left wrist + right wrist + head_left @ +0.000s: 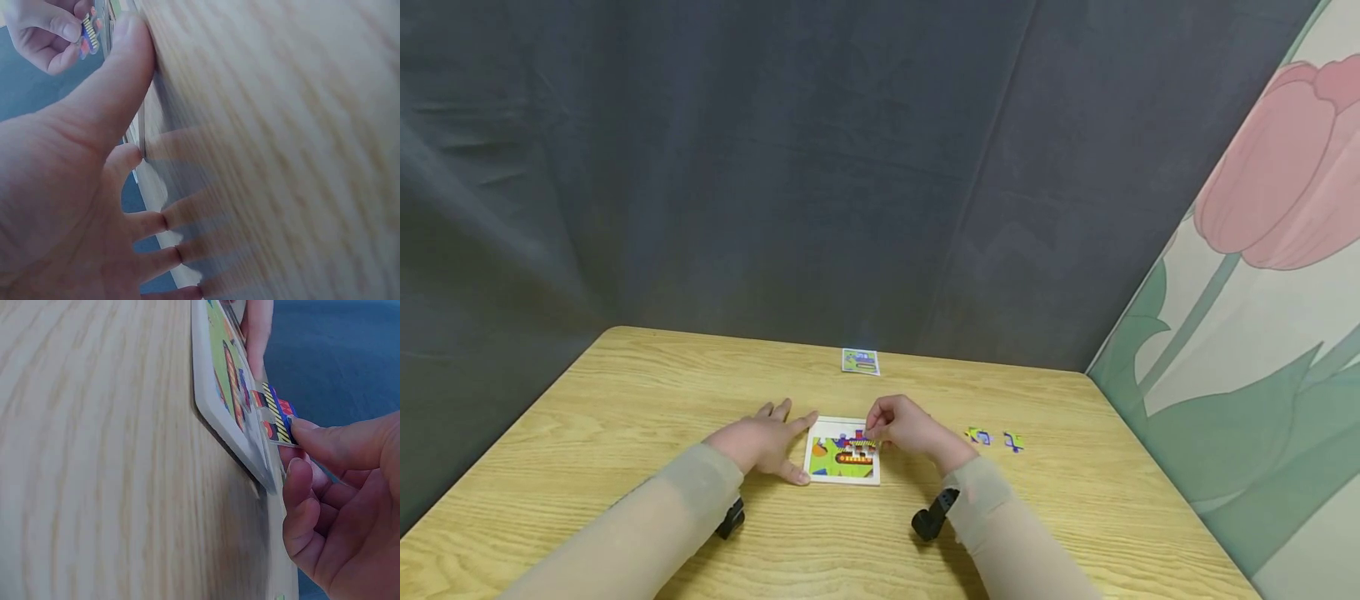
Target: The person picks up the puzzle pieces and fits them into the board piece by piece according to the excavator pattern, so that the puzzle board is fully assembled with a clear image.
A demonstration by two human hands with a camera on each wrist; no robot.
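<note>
Head view: soft even light, table (647,392) bright, dark curtain (775,183) dim with faint sheen at left; soft shadows under sleeves (625,521); loose puzzle pieces (983,437) small, print mushy. Left wrist: hazy, washed out, wood grain blurred toward right edge, grey shadow beside left hand (75,181). Right wrist: flat light, table pale, grain soft, dark shadow along puzzle frame (201,375)

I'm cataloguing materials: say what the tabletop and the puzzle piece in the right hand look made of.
Tabletop: wood or woodgrain laminate, slightly glossy; grain and reflections show. Puzzle piece: probably card or board, printed; its edge looks slim.
</note>
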